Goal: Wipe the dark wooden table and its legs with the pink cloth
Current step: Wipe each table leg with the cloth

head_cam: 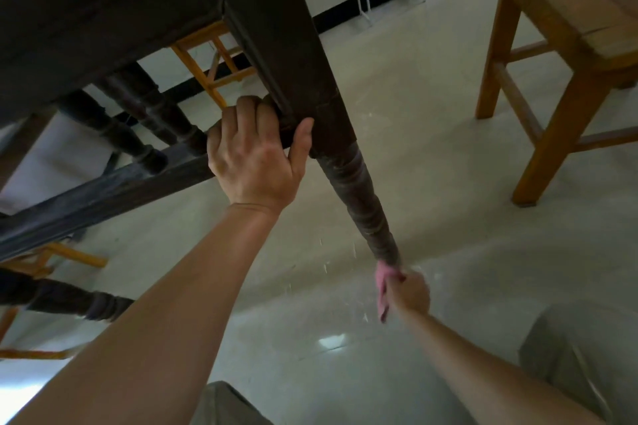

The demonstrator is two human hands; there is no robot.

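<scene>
Gripping the table [103, 10] at ten o'clock, the left hand [257, 155] is probably steadying it. The right hand [409, 291], at five o'clock, is clutching the cloth [382, 286] against the leg's [355, 190] foot.

No text, label, brand or number can be read. Nothing legible is found on the table [138, 10], cloth [382, 281] or stool [569, 10].

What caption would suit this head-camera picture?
Left hand grips the dark table while right hand holds the pink cloth low on its leg.
</scene>
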